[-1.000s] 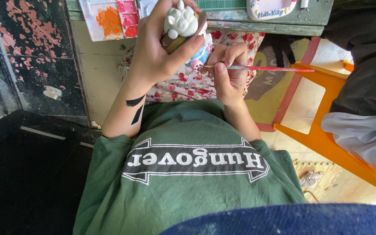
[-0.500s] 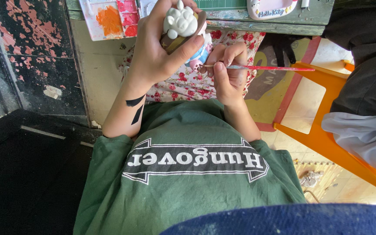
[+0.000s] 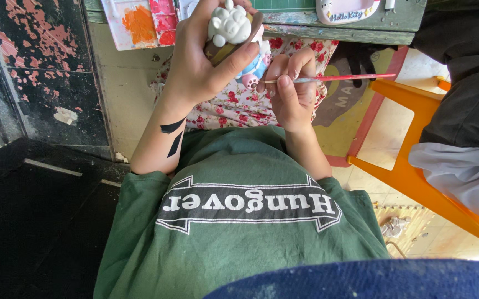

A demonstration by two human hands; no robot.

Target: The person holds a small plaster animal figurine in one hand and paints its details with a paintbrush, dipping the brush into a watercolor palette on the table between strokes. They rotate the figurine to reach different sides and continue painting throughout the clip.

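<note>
Fingers of the left hand (image 3: 198, 66) are wrapping tight around a small figurine (image 3: 234, 34), holding it up just below the tabletop (image 3: 333, 30) edge. The right hand (image 3: 292, 91) is pinching a thin red paintbrush (image 3: 339, 78) right beside it, tip touching the figurine's lower side. Room is getting tight: tabletop above, orange stool (image 3: 416, 177) off to the right, dark peeling wall (image 3: 34, 72) left. Figurine is looking mostly unpainted white, with brown, blue and pink bits. A paint-smeared palette (image 3: 139, 25) is sitting on the tabletop.
</note>
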